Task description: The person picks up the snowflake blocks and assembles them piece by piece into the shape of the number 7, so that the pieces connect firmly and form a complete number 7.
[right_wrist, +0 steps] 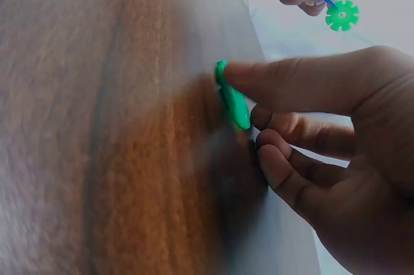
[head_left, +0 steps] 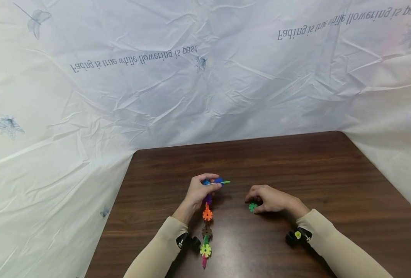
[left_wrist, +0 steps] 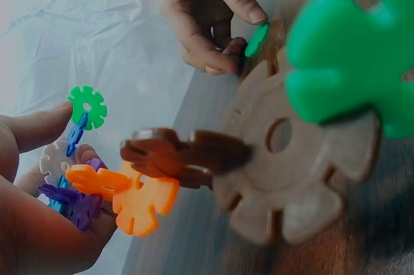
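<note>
My left hand (head_left: 200, 189) pinches the upper part of a chain of slotted plastic snowflake discs. Beyond its fingertips stick out a blue disc (left_wrist: 77, 130) and a light green end disc (left_wrist: 87, 107). A white disc (left_wrist: 57, 162) and purple discs (left_wrist: 81, 207) are by the fingers. Below the hand trail orange (head_left: 207, 215), brown (head_left: 207, 231), green, yellow (head_left: 205, 250) and pink (head_left: 204, 261) discs. To the right, my right hand (head_left: 273, 199) has its thumb and fingertips at the edges of a loose green snowflake disc (head_left: 252, 207), low at the tabletop.
The brown wood-grain table (head_left: 247, 162) has rounded far corners. White printed sheeting (head_left: 205, 96) hangs behind it and at both sides. A black wrist camera mount (head_left: 188, 241) sits on each forearm, the left one close beside the chain.
</note>
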Demonstrator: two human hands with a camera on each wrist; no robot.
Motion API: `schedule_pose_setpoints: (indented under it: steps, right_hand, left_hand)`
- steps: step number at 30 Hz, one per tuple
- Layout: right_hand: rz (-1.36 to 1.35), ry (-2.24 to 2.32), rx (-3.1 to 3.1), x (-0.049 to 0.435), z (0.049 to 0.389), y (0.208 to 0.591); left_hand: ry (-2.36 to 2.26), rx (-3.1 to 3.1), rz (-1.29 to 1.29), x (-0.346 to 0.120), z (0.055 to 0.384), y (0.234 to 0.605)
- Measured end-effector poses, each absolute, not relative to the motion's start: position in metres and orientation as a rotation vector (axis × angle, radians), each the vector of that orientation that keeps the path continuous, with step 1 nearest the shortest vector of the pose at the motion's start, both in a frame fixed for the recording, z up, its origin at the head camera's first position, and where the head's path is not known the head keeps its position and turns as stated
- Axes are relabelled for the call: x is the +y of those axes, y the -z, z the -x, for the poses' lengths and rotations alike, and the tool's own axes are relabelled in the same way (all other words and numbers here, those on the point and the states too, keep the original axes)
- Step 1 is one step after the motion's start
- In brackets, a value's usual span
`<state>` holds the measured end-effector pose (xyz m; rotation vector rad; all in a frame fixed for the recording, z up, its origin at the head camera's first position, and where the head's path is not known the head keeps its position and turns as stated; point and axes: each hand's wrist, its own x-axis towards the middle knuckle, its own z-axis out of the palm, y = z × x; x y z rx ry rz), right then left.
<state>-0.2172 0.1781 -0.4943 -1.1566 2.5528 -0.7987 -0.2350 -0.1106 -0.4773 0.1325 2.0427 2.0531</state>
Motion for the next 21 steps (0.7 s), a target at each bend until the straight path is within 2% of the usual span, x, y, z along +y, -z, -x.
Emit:
schedule_pose_setpoints:
  steps: [12, 21]
  right_hand:
    - [1.188, 0.807, 2.565, 0.176, 0.220, 0.497]
    - [1.253, 0.936, 2.596, 0.171, 0.225, 0.494]
  left_hand:
    - [-2.030, 2.056, -0.133, -0.111, 0.237, 0.476]
    - [-2.005, 2.053, -0.150, -0.112, 0.226, 0.455]
